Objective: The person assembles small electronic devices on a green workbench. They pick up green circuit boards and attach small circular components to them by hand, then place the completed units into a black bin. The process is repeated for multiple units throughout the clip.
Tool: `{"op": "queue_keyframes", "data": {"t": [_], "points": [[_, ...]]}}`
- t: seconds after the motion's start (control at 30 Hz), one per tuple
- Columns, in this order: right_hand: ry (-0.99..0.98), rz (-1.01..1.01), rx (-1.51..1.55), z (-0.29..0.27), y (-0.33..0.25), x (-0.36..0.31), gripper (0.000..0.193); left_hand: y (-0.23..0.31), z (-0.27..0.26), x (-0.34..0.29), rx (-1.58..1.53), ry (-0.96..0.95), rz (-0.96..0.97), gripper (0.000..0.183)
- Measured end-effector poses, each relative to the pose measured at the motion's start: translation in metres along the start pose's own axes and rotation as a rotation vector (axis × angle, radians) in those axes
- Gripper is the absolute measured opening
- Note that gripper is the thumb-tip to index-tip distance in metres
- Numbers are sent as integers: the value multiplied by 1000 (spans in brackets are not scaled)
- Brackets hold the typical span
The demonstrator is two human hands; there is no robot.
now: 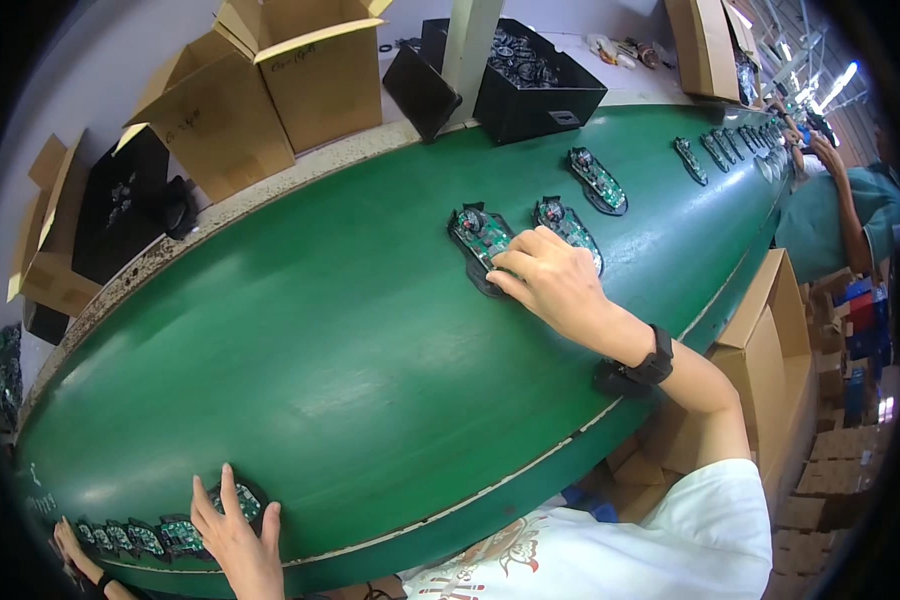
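My right hand [555, 280], with a black watch on the wrist, reaches over the green conveyor belt. Its bent fingers and thumb pinch the right edge of a green circuit board in a black shell [480, 235]. A second such board [567, 226] lies just behind the hand, partly covered by it. Farther back rests a third board [598, 182]. At the lower left, my left hand [238, 535] has its fingers spread over another board in a black shell [242, 500], which they partly hide. Beside it a row of similar boards [145, 538] runs along the near edge.
A black bin of dark parts [540, 95] and open cardboard boxes [320, 85] stand behind the green belt [350, 380]. Another person's hand [70, 545] is at the far left. A co-worker's teal sleeve [875, 215] shows at right, near more boards [715, 150] and a carton [770, 350].
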State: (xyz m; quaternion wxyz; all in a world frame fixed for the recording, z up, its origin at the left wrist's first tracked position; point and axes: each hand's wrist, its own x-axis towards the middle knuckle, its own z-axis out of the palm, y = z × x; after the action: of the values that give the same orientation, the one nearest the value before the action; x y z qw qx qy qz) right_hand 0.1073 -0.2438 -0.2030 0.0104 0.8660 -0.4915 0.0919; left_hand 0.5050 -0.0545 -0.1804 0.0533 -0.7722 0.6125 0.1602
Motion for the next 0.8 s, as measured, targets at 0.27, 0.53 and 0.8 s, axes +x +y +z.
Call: {"op": "queue_keyframes", "data": {"t": [0.27, 0.53, 0.8], "points": [[13, 196, -12, -43, 19, -6, 26, -4, 22, -15, -85, 66, 21, 61], [-157, 288, -52, -23, 46, -45, 44, 29, 15, 4, -149, 32, 322, 62], [-180, 220, 43, 2, 73, -1, 52, 57, 30, 29, -190, 89, 701, 55]]}}
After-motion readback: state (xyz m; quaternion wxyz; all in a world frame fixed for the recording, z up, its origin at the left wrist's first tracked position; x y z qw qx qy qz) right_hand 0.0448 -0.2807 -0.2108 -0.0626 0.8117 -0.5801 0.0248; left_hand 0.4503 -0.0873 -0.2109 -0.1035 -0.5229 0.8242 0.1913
